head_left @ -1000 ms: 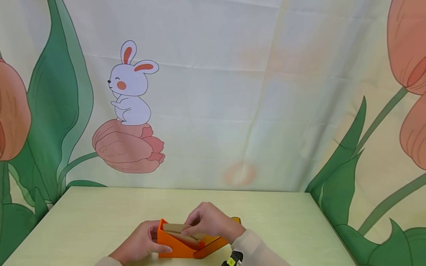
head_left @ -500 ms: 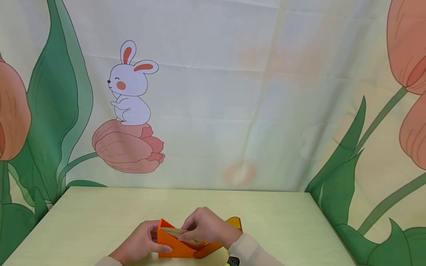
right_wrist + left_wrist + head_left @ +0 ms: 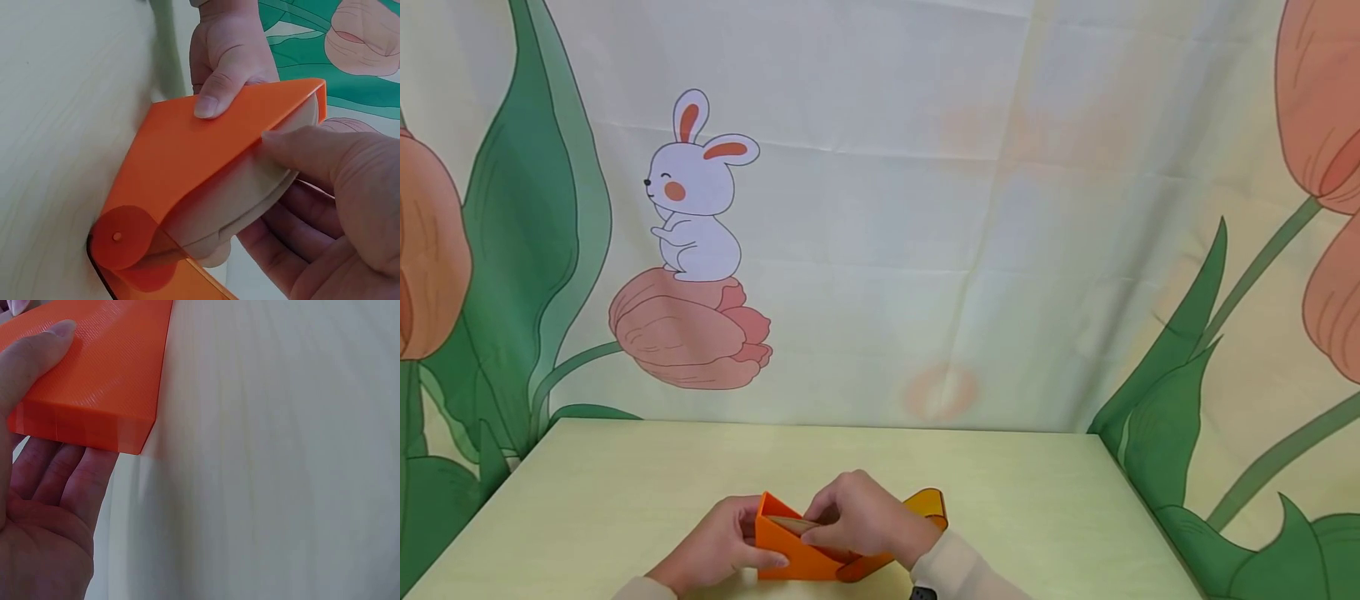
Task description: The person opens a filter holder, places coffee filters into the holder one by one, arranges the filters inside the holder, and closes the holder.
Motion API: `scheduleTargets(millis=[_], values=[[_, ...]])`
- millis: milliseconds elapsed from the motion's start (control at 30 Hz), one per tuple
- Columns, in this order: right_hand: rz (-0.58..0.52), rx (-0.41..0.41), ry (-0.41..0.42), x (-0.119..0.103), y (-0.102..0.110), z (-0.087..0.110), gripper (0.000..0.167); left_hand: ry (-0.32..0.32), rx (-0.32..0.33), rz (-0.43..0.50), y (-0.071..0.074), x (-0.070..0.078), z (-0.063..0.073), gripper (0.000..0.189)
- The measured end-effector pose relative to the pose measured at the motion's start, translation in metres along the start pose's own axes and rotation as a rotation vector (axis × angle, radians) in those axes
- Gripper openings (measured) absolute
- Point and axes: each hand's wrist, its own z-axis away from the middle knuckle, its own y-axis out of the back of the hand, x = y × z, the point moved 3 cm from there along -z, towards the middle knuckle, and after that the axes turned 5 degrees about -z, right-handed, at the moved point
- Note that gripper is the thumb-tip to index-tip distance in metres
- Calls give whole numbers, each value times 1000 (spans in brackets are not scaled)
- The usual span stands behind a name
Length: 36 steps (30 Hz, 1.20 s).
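Note:
An orange plastic box (image 3: 797, 560) with slanted open sides stands at the table's near edge, its amber see-through lid (image 3: 931, 503) swung open on a round hinge to the right. My left hand (image 3: 718, 535) grips the box's left end, thumb on the front wall and fingers behind, as the left wrist view also shows. Inside sit tan paper coffee filters (image 3: 231, 190) with a curved edge, partly above the rim. My right hand (image 3: 861, 515) pinches them, thumb (image 3: 300, 147) on the near face at the box's rim and fingers behind.
The pale wood-look table (image 3: 1037, 508) stretches out around the box. Behind it hangs a cloth backdrop (image 3: 865, 250) printed with tulips and a rabbit. A dark wrist device (image 3: 922, 593) shows below my right sleeve.
My right hand has moved slightly down and left with the coffee filters, which now sit lower in the box. The left hand and the box have stayed in place.

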Motion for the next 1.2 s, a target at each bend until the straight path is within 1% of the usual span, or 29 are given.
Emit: scheduleTargets(millis=[167, 300, 567, 800, 933, 1067, 1200], values=[[20, 13, 49, 1, -2, -1, 7, -5, -3, 1, 0, -1, 0, 45], [14, 16, 54, 1, -3, 0, 7, -5, -2, 3, 0, 0, 0, 46], [1, 2, 17, 1, -2, 1, 5, -7, 1, -4, 0, -2, 1, 47], [-69, -12, -56, -4, 4, 6, 11, -2, -4, 5, 0, -5, 0, 47], [-25, 4, -47, -6, 13, 11, 15, -9, 0, -3, 0, -5, 0, 47], [69, 56, 12, -6, 27, 18, 18, 8, 9, -8, 0, -4, 0, 48], [186, 112, 62, -6, 44, 31, 23, 22, 15, -11, -1, -3, -1, 49]])
